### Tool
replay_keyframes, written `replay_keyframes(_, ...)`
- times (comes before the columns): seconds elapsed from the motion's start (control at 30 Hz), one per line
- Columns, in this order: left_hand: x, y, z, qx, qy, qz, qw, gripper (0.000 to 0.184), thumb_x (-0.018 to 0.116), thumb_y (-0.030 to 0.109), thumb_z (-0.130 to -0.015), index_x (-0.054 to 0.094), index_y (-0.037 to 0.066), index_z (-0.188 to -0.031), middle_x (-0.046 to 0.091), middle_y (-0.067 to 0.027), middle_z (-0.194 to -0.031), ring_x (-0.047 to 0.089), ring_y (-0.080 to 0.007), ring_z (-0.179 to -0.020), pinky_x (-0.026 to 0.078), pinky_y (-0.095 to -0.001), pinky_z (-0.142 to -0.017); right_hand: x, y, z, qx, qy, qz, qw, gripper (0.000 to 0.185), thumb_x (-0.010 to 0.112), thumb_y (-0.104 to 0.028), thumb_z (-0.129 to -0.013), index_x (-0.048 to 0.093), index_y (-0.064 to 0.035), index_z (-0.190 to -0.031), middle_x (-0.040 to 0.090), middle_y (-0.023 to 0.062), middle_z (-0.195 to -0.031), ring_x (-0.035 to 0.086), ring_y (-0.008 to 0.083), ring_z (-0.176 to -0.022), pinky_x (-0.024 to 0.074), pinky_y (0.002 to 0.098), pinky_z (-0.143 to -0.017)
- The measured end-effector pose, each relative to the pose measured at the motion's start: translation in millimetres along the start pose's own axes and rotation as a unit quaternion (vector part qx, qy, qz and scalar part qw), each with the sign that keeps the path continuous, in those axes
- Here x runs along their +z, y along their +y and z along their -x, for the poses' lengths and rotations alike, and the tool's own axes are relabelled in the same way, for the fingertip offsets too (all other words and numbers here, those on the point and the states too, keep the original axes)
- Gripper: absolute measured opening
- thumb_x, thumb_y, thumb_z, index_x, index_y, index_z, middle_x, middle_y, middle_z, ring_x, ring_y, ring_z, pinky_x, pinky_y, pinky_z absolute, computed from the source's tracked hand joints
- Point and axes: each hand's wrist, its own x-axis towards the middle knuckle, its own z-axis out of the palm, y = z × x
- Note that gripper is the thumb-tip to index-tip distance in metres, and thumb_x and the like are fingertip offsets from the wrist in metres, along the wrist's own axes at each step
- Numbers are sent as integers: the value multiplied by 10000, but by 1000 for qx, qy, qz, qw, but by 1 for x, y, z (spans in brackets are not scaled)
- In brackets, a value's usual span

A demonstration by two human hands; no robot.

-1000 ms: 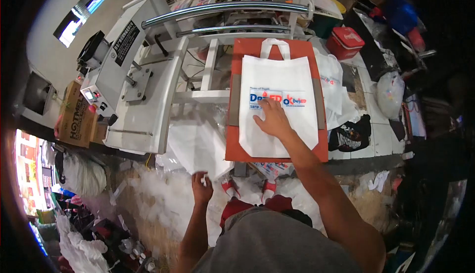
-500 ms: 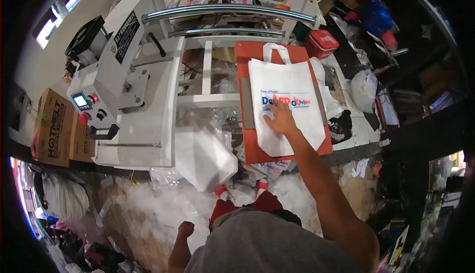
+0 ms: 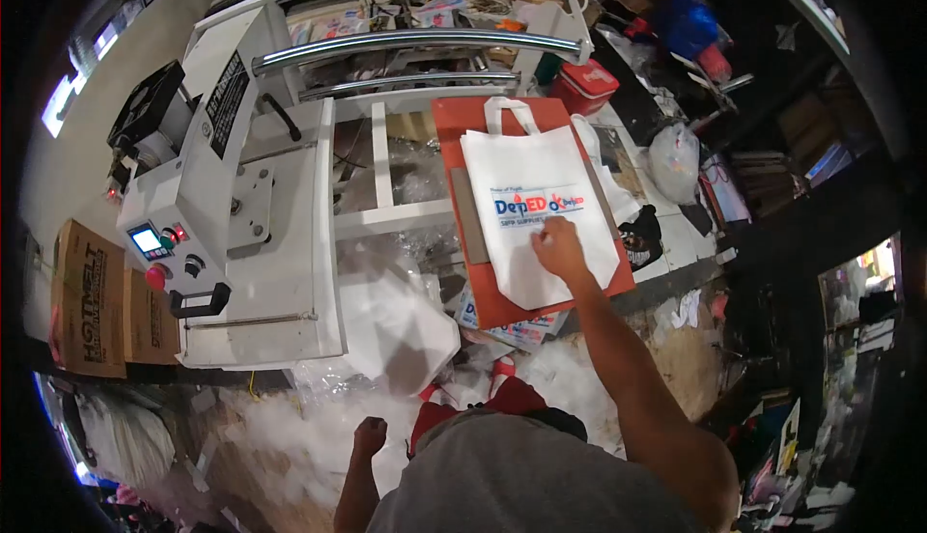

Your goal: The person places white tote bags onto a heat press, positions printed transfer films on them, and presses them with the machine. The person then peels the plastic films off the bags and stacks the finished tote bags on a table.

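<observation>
A white bag (image 3: 536,267) with blue and red lettering lies flat on a red-orange board (image 3: 497,313), its handle loop toward the back. My right hand (image 3: 560,248) rests on the bag just below the print, fingers curled together; whether it pinches anything is hidden. Low in the view, my left hand (image 3: 370,434) is closed in a loose fist beside my body, touching nothing visible. Between the hands and the machine hangs a blank white bag or sheet (image 3: 396,330) in front of the frame.
A white press machine (image 3: 193,190) with a lit control panel (image 3: 154,240) stands at the left, beside cardboard boxes (image 3: 92,296). Metal rails (image 3: 415,43) cross the back. A red box (image 3: 584,86) and a filled plastic bag (image 3: 674,161) are at the right.
My right hand has gone from spread fingers over the print to curled fingers below it. My left hand has drawn down and away from the blank white material. The view has shifted.
</observation>
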Motion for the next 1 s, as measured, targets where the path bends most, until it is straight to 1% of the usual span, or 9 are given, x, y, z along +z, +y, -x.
replay_keyframes(0.17,24,-5,-17,-2,-59,46,997,285,618,246,-882,670,-16,-980,720,-140,-866,707,-219,-781,569,-362,-717,-40,95,51,28,163,98,981,387,724,-243,-782,631,-12,-1078,613,232,-1110,550,398,-1109,415,486,-968)
replay_keyframes(0.27,25,12,-16,-69,-90,160,981,307,608,234,-890,643,-48,-1007,711,-136,-824,695,-189,-686,574,-328,-641,-46,136,71,211,40,41,976,403,716,-253,-793,627,10,-1084,617,228,-1099,571,411,-1052,437,494,-949)
replay_keyframes(0.53,52,-20,0,-164,57,152,973,271,618,299,-839,681,36,-820,714,-154,-828,698,-278,-815,551,-398,-763,-44,161,67,102,22,32,994,388,708,-258,-800,623,33,-1043,643,248,-975,616,427,-920,490,491,-820)
replay_keyframes(0.6,100,-77,2,50,117,82,988,177,550,164,-844,641,55,-740,685,-115,-771,668,-291,-790,541,-412,-742,-37,177,68,34,72,7,997,376,726,-261,-806,619,25,-1025,657,213,-925,630,396,-875,499,460,-784)
replay_keyframes(0.63,93,-50,27,204,113,-316,920,152,530,118,-831,631,67,-729,658,-121,-740,654,-291,-745,530,-407,-720,-43,171,65,72,29,-24,997,380,733,-264,-810,616,22,-1032,660,198,-919,636,371,-863,502,445,-777)
replay_keyframes(0.67,127,-58,31,-41,125,45,990,146,530,125,-832,631,73,-740,650,-134,-743,649,-290,-738,523,-418,-721,-55,160,65,114,-18,-49,992,385,740,-267,-814,613,20,-1038,663,184,-914,642,346,-850,505,430,-770)
replay_keyframes(0.73,135,-10,66,-178,94,81,976,260,569,279,-861,693,54,-898,702,-169,-947,661,-347,-943,521,-430,-862,-54,167,64,168,-45,-85,981,367,731,-238,-833,598,16,-1062,637,170,-908,616,292,-802,501,412,-738)
replay_keyframes(0.87,150,77,113,-198,5,39,979,366,601,345,-846,707,38,-1012,688,-216,-1063,656,-352,-1026,511,-404,-910,-46,161,65,88,39,-134,986,496,736,-250,-822,552,23,-1193,656,207,-1068,648,329,-965,500,400,-845)
replay_keyframes(1.0,184,118,107,-184,-4,11,983,431,617,373,-838,692,15,-1067,685,-213,-1090,668,-324,-1018,515,-392,-904,-69,161,43,211,-153,-196,945,621,732,-255,-835,474,91,-1281,620,209,-1197,614,314,-1072,478,400,-942)
